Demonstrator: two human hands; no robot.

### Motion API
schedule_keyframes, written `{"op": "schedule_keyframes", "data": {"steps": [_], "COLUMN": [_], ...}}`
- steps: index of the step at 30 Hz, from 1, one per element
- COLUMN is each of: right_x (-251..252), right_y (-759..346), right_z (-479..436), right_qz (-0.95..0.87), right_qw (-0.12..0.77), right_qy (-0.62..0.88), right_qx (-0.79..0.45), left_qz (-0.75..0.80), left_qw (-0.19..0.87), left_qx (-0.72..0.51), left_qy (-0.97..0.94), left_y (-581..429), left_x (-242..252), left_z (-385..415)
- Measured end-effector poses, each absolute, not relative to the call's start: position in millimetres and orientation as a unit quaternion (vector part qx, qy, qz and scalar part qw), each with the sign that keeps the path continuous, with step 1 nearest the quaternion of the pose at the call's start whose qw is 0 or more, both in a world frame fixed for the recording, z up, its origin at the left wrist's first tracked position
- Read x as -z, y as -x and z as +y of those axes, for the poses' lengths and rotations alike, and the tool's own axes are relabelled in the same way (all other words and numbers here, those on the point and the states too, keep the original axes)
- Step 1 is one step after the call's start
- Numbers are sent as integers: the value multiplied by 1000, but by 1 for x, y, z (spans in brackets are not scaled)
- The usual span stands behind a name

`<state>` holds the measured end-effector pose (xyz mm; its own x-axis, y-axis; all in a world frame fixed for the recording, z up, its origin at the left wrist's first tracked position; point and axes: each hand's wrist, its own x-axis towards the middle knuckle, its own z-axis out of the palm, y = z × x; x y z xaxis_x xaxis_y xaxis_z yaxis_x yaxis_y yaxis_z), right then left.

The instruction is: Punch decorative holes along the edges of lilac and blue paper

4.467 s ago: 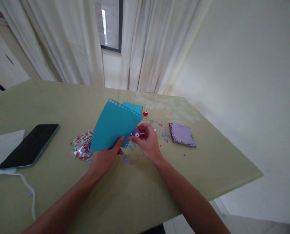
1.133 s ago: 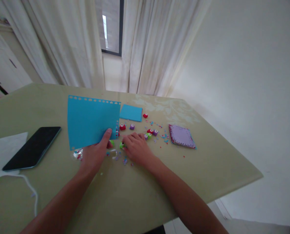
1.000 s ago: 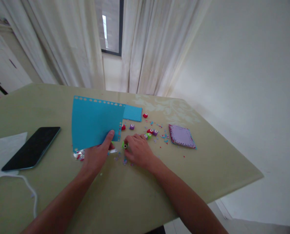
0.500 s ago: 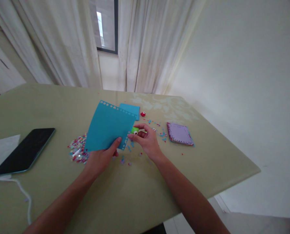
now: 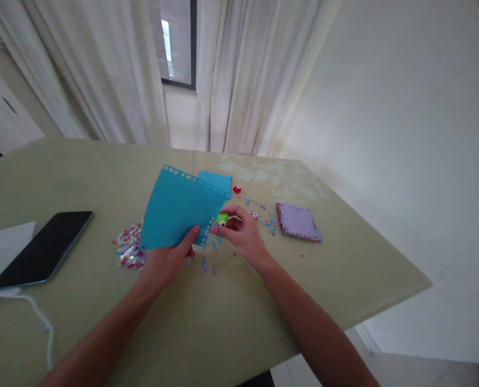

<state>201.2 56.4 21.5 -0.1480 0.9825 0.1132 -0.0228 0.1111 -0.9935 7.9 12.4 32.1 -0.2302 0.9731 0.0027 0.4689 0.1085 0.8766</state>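
My left hand grips a sheet of blue paper by its lower edge, thumb on top. Small punched shapes run along the sheet's upper and right edges. Between the fingers of my right hand is a small green craft punch with a googly eye, set at the sheet's right edge. A red punch of similar look lies behind on the table, and a purple one shows partly beyond my right hand.
Punched scraps are scattered around my hands. At left lie a confetti pile, a black tablet on white paper, and a white cable. A stack of purple sheets sits right; blue paper lies behind.
The green punch sits slightly lower against the sheet's right edge, and my right-hand fingers have shifted a little. Both hands keep their holds.
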Motion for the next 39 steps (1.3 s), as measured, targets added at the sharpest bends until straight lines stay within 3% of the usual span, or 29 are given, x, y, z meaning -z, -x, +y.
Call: {"op": "schedule_keyframes", "data": {"steps": [39], "right_x": [-22], "right_y": [-204], "right_z": [58], "right_qz": [-553], "right_qw": [488], "right_qy": [426], "right_qx": [-524], "left_qz": [681], "left_qw": [316], "left_qx": [-397], "left_qy": [-528], "left_y": [-9], "left_x": [-38], "left_z": [13]}}
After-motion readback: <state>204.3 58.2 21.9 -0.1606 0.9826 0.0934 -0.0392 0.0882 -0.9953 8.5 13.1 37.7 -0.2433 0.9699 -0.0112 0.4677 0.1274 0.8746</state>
